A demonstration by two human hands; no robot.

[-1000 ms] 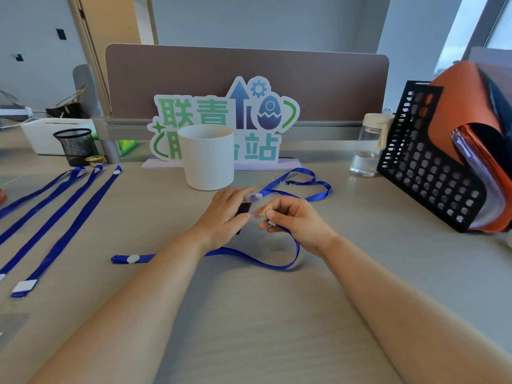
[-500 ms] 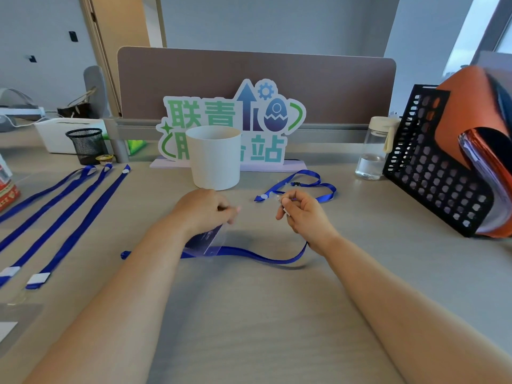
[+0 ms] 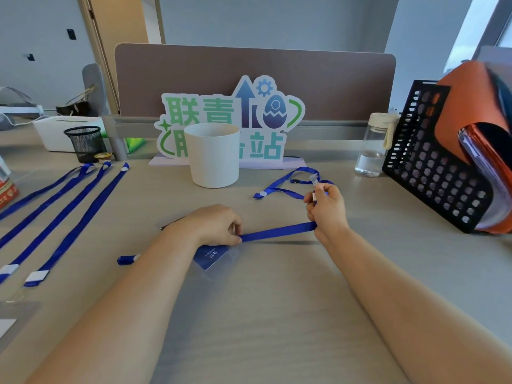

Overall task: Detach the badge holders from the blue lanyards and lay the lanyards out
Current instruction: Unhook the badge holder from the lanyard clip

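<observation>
L hand [image 3: 219, 225] & R hand [image 3: 327, 209] both pinch blue lanyard [image 3: 277, 232], taut above tabletop [image 3: 277, 314]; badge holder [image 3: 214, 256] under L wrist.

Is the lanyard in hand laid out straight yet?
No. The lanyard is taut between left hand and right hand, its far end still looped.

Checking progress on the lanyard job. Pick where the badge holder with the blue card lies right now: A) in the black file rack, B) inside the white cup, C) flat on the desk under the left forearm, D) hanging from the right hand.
C: the badge holder lies flat on the desk, partly under the left forearm.
</observation>
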